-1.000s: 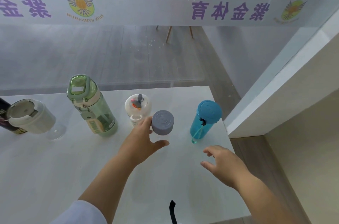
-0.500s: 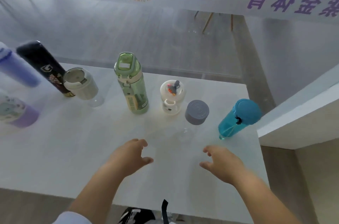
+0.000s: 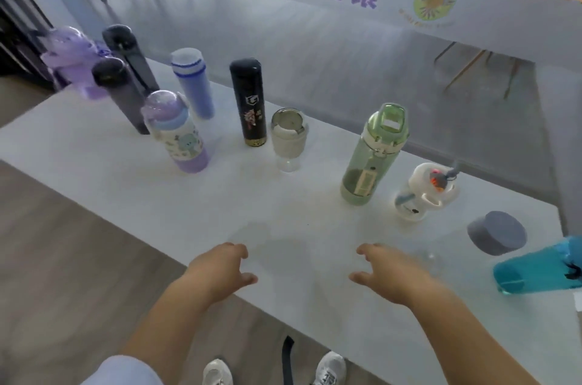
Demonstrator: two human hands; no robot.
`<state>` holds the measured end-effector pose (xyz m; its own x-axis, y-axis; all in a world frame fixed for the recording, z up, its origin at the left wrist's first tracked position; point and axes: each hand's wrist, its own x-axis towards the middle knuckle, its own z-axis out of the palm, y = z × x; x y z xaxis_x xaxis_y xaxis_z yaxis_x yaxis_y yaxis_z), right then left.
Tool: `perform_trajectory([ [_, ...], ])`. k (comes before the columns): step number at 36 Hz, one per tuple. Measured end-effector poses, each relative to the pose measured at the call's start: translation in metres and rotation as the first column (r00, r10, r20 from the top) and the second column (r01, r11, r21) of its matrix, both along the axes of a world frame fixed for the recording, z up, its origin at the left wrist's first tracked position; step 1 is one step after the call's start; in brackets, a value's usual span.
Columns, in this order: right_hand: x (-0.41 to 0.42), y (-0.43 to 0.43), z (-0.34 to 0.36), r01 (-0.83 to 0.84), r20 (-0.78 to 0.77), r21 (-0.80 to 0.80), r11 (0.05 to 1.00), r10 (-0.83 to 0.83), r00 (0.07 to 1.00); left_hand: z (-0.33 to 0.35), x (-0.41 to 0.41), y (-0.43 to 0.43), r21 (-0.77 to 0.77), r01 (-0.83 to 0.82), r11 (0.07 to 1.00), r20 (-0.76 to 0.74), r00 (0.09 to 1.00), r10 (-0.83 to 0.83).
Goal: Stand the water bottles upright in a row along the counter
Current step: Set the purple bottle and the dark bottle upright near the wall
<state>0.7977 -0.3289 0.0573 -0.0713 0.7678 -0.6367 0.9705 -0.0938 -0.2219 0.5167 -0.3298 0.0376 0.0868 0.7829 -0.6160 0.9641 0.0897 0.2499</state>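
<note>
White surface point(image 3: 94, 170) carries standing bottles in loose row from upper left to right edge. Upper left: translucent purple bottle point(image 3: 75, 60), dark grey bottles point(image 3: 124, 94), pale blue bottle point(image 3: 192, 85); cartoon-print bottle point(image 3: 178, 135) with purple dome lid just in front. Centre: black flask point(image 3: 249, 101), clear cup point(image 3: 288, 140) with beige lid. Right: tall green bottle point(image 3: 373, 158), small white bottle point(image 3: 420, 195), grey-capped bottle point(image 3: 497, 236), teal bottle point(image 3: 532, 269) cut by frame edge. Bottom centre: left hand point(image 3: 220, 271), right hand point(image 3: 390, 274), fingers loosely curled, holding nothing.
</note>
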Motion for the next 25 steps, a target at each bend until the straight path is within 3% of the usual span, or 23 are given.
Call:
perform_trajectory([
  [13, -0.2, 0.049, 0.031, -0.131, 0.01, 0.052, 0.99, 0.13, 0.991, 0.034, -0.197, 0.023, 0.154, -0.086, 0.984, -0.048, 0.994, 0.094],
  [25, -0.343, 0.108, 0.059, -0.328, -0.038, 0.126, 0.936, 0.335, 0.942, 0.05, -0.32, 0.065, 0.201, -0.251, 0.947, 0.004, 0.967, 0.255],
])
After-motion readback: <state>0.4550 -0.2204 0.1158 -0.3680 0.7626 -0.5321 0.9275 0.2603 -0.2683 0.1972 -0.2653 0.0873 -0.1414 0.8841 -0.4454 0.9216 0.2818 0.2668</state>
